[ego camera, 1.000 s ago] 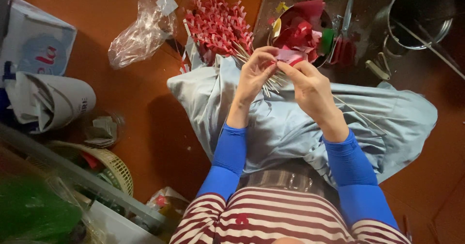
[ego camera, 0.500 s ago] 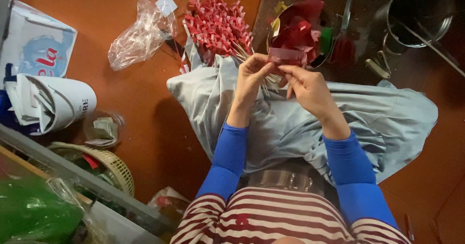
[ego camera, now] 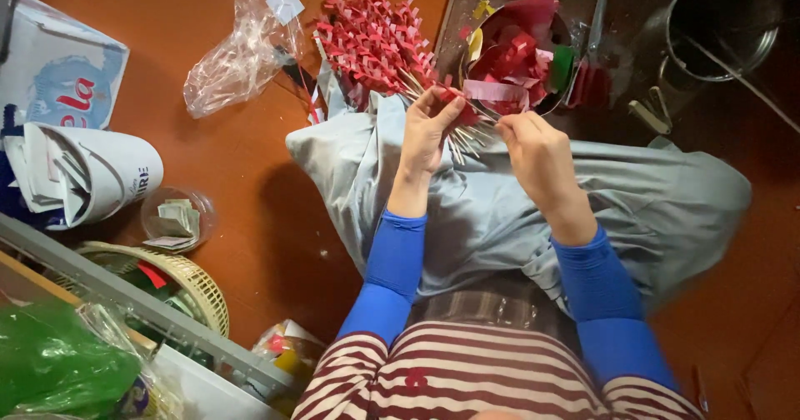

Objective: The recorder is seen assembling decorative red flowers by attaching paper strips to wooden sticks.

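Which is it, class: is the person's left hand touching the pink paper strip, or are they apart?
Touching. The head view shows the left hand pinching one end of the pink paper strip between its fingertips, with the right hand at the other end.

Bright blue tight long sleeves down to the wrists, bare left hand (ego camera: 427, 132) and right hand (ego camera: 537, 149). Red-and-white horizontally striped top over the torso. Pale grey-blue cloth across the lap. Band of plaid fabric at the waist.
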